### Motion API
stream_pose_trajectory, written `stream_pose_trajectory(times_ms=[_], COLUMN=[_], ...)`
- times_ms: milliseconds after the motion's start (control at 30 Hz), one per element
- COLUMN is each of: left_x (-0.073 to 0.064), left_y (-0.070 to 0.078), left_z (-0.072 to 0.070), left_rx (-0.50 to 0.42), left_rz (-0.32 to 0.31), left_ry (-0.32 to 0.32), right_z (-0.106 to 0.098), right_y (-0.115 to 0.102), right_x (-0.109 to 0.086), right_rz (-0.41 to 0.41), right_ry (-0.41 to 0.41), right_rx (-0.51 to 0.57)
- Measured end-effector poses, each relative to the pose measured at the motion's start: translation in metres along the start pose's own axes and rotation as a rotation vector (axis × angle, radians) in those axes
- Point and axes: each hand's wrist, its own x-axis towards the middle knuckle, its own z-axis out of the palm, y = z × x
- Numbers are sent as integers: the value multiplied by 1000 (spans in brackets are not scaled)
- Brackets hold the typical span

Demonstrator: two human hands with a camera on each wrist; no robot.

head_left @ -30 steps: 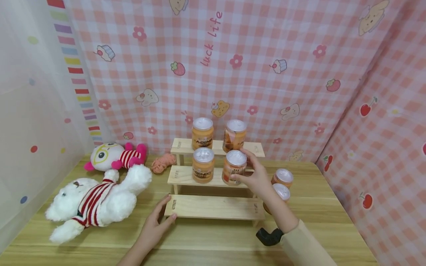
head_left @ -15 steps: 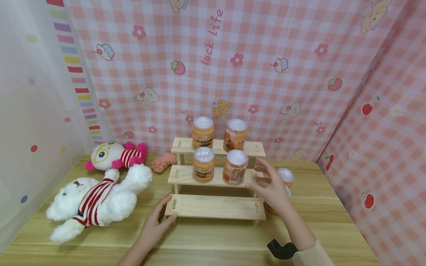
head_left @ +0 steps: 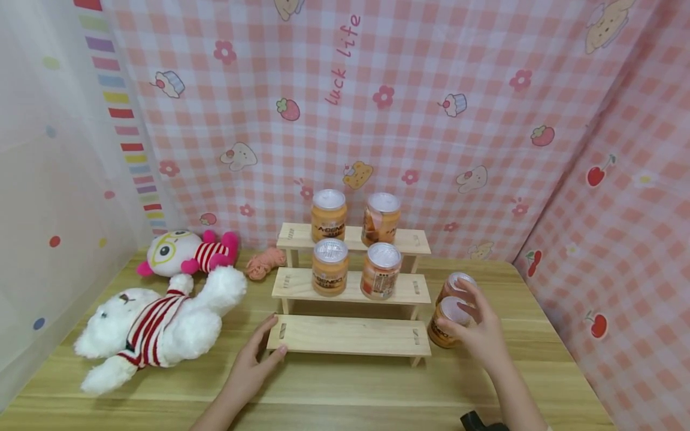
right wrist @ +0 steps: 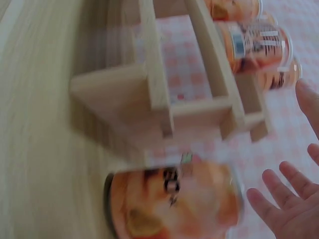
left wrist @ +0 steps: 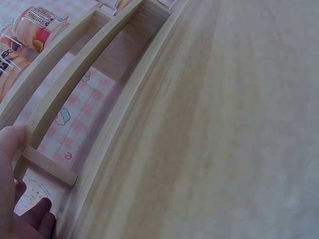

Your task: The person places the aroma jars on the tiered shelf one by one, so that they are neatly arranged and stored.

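And the left hand (head_left: 252,360) grips the wooden stand (head_left: 347,335) at its near left end, apparently steadying it; the right hand (head_left: 481,331), spread wide, holding nothing, hovers at the near jar (head_left: 450,311) right of it.

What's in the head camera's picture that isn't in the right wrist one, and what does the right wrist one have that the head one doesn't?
Only the head view: the white bear, the pink plush toy, the yarn bundle and the left grip at one end of the wooden stand.

Only the right wrist view: the palm side of the right grip, and a bluish, barcode-like patch on one can's label.

Both: the right grip, the stand, orange cans, the table and the pink checked cloth.
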Motion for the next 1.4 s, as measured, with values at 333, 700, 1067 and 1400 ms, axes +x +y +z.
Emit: stream_pose_trajectory(times_ms=[333,700,1067,1400], left_x=[0,-2,-1,-1], left_y=[-1,2,-1,-1], left_z=[1,0,0,0], left_rx=[-4,-10,3,0], left_rz=[7,-11,2,9], left_ry=[2,-8,1,-3], right_z=[-18,-16,-9,-3], right_y=[19,45,60,71], right_x=[-12,-23,-28,-31], right_rz=[30,137,199,176], right_ry=[62,26,31,44], right_rx=[-27,-70,2,48])
